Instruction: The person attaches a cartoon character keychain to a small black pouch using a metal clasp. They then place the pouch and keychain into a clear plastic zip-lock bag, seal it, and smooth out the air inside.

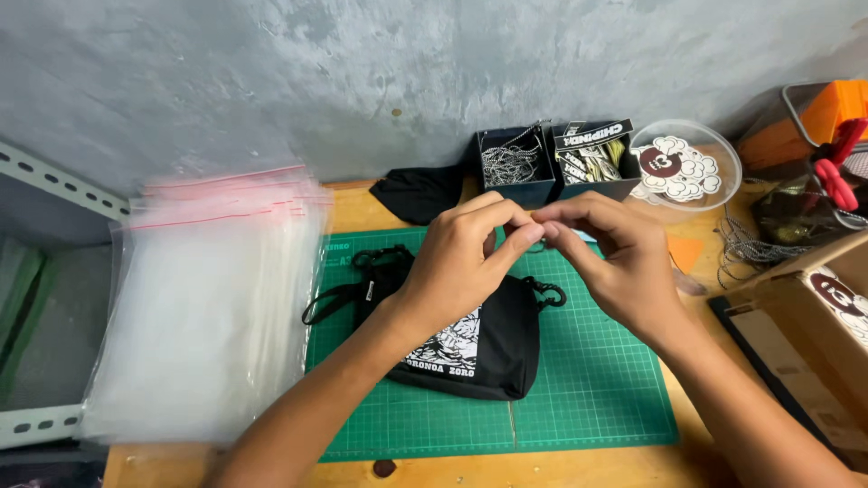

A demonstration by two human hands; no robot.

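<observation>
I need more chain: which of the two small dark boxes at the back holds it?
The left box: silvery ball chain fills it, while the right box holds yellowish tags.

Workbench inventory, counted by kind.
Two hands; one black pouch with a white print; one green cutting mat; one stack of clear zip bags; two small dark boxes; one round clear container; one cardboard box; one folded black cloth.

A black pouch with a white print is lying flat beneath the hands, its strap trailing left.
</observation>
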